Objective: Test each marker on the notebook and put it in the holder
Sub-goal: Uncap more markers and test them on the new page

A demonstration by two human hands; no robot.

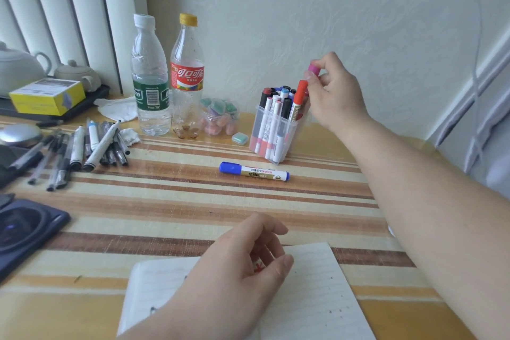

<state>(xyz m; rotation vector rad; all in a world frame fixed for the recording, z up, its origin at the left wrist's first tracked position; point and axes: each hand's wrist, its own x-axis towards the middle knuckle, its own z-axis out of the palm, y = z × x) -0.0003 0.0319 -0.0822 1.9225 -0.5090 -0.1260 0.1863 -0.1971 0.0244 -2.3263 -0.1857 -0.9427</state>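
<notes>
Right grip (336, 91) is pinching a pink marker (313, 70) just above the holder (287, 132). Left grip (234, 270) is resting slack on the notebook (317, 298).

Your tabletop (165, 201) is striped in tan, cream and brown. Past its far edge stands a pale wall (276, 3) with embossed swirls. White vertical blinds (63, 8) hang beyond the far left corner, in soft, even light.
</notes>
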